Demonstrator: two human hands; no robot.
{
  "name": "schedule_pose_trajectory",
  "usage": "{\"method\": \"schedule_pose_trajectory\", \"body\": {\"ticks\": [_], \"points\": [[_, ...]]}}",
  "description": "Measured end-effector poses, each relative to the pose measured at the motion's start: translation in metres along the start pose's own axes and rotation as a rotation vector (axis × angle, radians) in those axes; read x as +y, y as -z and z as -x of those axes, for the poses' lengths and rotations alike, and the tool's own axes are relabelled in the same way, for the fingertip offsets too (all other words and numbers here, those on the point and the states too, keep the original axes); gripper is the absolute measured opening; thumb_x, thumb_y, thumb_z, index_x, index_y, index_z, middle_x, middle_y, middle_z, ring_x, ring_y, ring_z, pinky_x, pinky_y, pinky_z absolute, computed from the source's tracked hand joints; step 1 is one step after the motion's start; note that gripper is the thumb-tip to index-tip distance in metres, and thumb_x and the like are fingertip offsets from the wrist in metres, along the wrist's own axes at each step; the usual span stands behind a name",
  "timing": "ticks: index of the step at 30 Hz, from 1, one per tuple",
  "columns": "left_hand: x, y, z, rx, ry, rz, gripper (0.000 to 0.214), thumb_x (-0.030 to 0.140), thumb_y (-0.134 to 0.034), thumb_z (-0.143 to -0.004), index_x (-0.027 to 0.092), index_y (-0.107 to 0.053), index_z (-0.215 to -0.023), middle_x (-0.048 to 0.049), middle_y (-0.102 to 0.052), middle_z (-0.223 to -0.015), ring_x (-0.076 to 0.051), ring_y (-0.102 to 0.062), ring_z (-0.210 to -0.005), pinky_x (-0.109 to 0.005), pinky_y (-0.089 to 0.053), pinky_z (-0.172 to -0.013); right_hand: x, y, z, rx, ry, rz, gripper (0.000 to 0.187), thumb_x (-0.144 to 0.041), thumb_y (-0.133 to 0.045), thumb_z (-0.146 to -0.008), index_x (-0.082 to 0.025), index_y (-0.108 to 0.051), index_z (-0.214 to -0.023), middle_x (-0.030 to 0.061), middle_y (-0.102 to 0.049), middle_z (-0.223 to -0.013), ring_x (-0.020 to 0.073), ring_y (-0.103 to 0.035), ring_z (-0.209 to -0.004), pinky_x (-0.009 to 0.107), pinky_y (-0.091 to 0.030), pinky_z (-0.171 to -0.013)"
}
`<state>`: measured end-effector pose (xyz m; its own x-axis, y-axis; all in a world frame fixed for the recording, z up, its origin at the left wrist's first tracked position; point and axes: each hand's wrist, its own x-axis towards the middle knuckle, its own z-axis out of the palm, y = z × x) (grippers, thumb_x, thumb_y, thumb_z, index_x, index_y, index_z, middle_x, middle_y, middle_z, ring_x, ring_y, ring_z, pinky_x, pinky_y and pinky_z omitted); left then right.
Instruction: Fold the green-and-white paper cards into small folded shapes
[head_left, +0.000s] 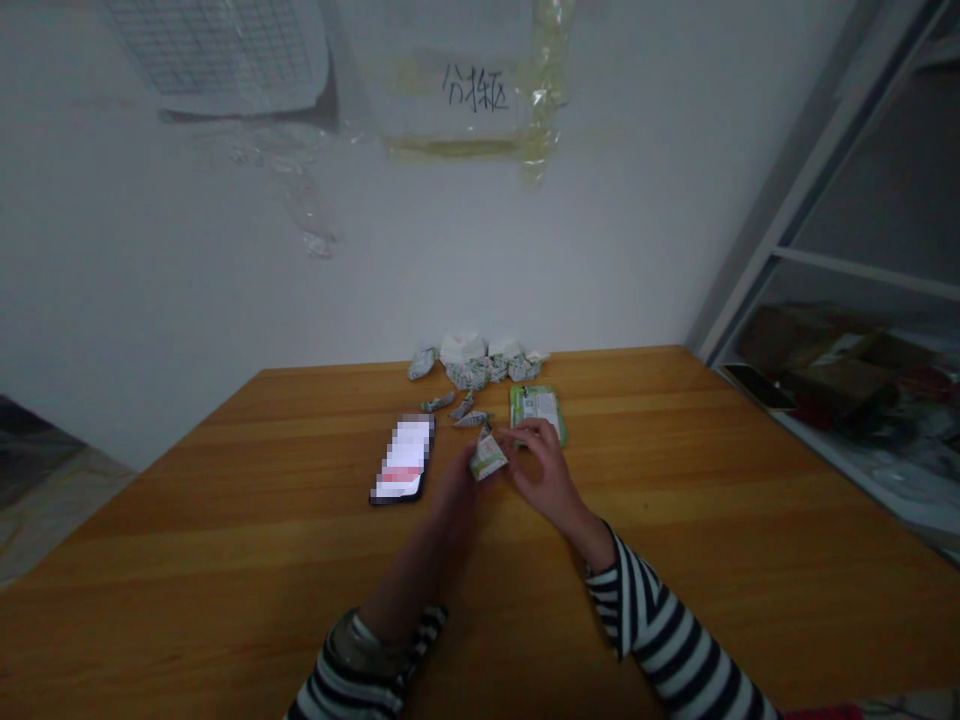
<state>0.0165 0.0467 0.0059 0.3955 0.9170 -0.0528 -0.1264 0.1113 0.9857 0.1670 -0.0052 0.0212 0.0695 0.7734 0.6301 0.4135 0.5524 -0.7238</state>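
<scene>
A small folded piece of printed paper, white with green, is held by my left hand above the table. The fingers of that hand are closed on its left side and partly hidden in shadow. My right hand curves in from the other side, thumb and fingertips meeting at the paper's right edge. Just beyond my right fingers lies a flat green-and-white packet. Several narrow twisted paper pieces rest just past my hands. Left of my left hand is a phone with its screen lit and blurred out.
Crumpled printed paper and white tissue sit in a row at the table's back edge, against the wall. The wooden table spreads out on both sides. At the right, boxes stand on a shelf behind a pale frame.
</scene>
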Motion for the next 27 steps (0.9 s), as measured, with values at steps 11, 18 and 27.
{"method": "schedule_pose_trajectory", "body": {"ticks": [11, 18, 27], "points": [[0.007, -0.014, 0.01, 0.049, 0.039, 0.143, 0.054, 0.048, -0.048, -0.086, 0.021, -0.045, -0.133, -0.0083, -0.069, -0.097, -0.021, -0.068, -0.084, -0.035, -0.055, -0.074, 0.02, -0.012, 0.007, 0.117, -0.328, -0.304, 0.012, -0.026, -0.064, -0.078, -0.023, -0.075, -0.081, 0.0039, -0.074, -0.073, 0.0195, -0.067, -0.065, 0.03, -0.053, -0.06], [0.009, -0.005, 0.01, 0.107, -0.315, -0.485, 0.04, 0.035, -0.062, -0.079, 0.018, -0.065, -0.115, -0.0049, -0.068, -0.085, -0.016, -0.061, -0.068, -0.026, -0.05, -0.062, 0.028, -0.012, 0.0, 0.263, -0.584, -0.596, 0.024, -0.039, -0.079, -0.061, -0.019, -0.07, -0.071, 0.0023, -0.07, -0.056, 0.0178, -0.064, -0.048, 0.028, -0.052, -0.048], [0.003, -0.001, 0.008, 0.197, -0.259, -0.376, 0.019, 0.028, -0.066, -0.076, 0.018, -0.073, -0.09, -0.0054, -0.074, -0.082, -0.021, -0.068, -0.073, -0.031, -0.055, -0.067, 0.028, -0.011, 0.0, 0.148, -0.598, -0.643, 0.022, -0.036, -0.081, -0.058, -0.019, -0.073, -0.069, 0.0038, -0.073, -0.061, 0.0183, -0.067, -0.053, 0.028, -0.054, -0.052]]}}
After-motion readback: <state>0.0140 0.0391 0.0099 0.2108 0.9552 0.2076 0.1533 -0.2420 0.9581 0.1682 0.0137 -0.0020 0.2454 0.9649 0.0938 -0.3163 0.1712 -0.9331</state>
